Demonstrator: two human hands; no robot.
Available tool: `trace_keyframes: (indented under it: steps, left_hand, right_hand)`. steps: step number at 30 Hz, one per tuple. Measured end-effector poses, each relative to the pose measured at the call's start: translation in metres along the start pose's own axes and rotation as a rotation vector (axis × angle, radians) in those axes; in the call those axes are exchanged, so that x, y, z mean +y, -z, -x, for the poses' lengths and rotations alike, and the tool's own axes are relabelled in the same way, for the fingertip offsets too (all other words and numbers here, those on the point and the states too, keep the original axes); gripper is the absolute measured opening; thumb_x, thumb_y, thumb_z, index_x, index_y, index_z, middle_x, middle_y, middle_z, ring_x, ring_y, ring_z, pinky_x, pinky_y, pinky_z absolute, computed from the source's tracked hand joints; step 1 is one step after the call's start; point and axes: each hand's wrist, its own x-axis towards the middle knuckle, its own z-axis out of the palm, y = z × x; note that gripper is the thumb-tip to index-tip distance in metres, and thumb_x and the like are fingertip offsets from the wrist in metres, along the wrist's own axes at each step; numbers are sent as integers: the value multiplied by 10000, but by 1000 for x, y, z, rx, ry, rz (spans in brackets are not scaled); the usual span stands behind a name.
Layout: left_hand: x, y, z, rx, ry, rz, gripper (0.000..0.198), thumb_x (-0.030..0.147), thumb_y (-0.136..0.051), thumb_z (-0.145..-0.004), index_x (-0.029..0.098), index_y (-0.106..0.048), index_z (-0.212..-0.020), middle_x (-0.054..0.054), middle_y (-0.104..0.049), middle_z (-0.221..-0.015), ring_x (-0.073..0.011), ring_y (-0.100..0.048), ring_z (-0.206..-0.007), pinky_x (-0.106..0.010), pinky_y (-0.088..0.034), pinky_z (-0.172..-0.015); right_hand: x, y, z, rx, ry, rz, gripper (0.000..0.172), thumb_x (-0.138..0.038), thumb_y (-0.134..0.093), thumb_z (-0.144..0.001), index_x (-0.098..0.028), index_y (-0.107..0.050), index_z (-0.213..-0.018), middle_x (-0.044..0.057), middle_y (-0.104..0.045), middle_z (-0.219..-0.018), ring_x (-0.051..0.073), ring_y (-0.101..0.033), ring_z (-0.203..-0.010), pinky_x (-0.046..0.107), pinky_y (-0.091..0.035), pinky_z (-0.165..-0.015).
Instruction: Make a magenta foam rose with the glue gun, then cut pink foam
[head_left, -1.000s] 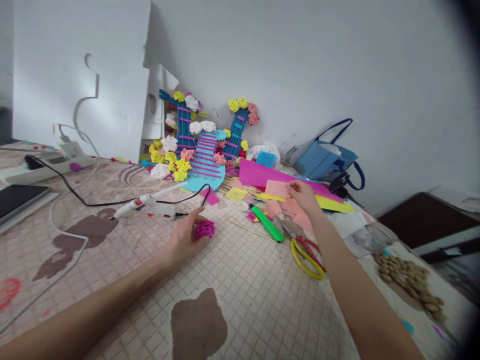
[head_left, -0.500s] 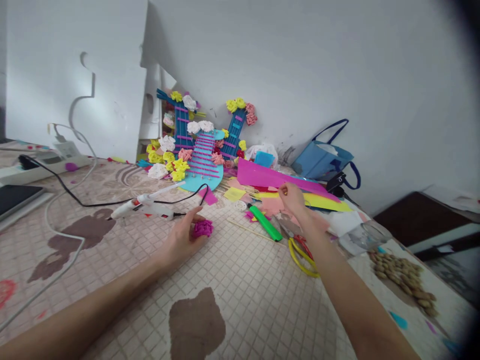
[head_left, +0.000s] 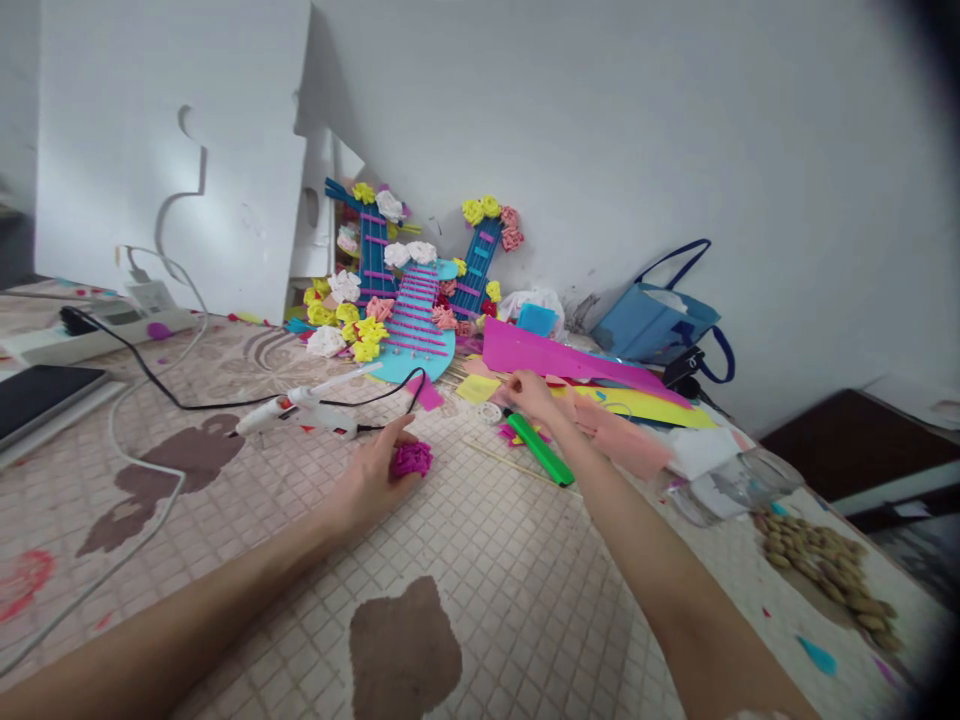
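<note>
Magenta paper flower [head_left: 411, 458]: middle of the bench [head_left: 525, 590], just near of the glue gun [head_left: 307, 412].
Left hand [head_left: 371, 478]: curled round the flower, thumb and fingers gripping it and pressing it to the bench, seemingly to steady it.
Right hand [head_left: 529, 392]: fingers bent down onto paper scraps beside the green marker [head_left: 540, 450]; whether they pinch anything I cannot tell.
Glue gun: on its side, cord trailing, within the left hand's reach.
Blue bag [head_left: 649, 322]: far right against the wall, mouth open, something white showing inside.
Clear glass [head_left: 731, 488]: right, tipped over; contents unclear.
Peanuts [head_left: 817, 570]: loose on the bench, in no container.
</note>
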Motion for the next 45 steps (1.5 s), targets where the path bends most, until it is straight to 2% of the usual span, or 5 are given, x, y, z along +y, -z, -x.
trace_keyframes:
  steps: [11,18,27,32,45]
  left_hand:
    - [-1,0,0,-15,12,-7,613,175,-572,-751,197,-336,-1316,-82,-659,-1035,-231,-632,-964,-401,-488,-851]
    - [-1,0,-2,16,19,-7,588,187,-566,-755,182,-349,-1302,-83,-658,-1034,-228,-631,-945,-405,-492,-854]
    - [-4,-1,-2,0,31,10,598,174,-575,-742,168,-363,-1302,-98,-661,-1035,-248,-624,-958,-424,-483,-855]
    - [-4,2,-2,23,40,22,569,175,-556,-762,177,-367,-1298,-107,-641,-1069,-250,-620,-973,-423,-486,-845]
    - [-6,-2,-4,25,30,-45,579,137,-584,-736,166,-380,-1277,-94,-645,-1053,-240,-607,-980,-413,-472,-873]
  right_hand:
    - [7,43,30,53,-74,-390,327,-322,-556,-913,-158,-546,-1196,90,-574,-1199,213,-603,-1002,422,-522,-829]
    - [-17,48,69,151,-65,-710,277,-268,-608,-797,-226,-561,-1066,-44,-562,-749,99,-517,-594,233,-455,-546]
    - [-83,17,146,-200,98,-1016,174,-362,-617,-785,-207,-664,-850,5,-604,-773,118,-551,-645,248,-484,-565]
    - [-77,9,150,-754,109,-769,291,-454,-588,-830,-172,-645,-875,13,-619,-767,105,-566,-627,226,-475,-552]
    - [-78,18,149,-525,286,-347,86,-206,-584,-832,-192,-637,-899,26,-645,-902,163,-567,-838,281,-412,-738]
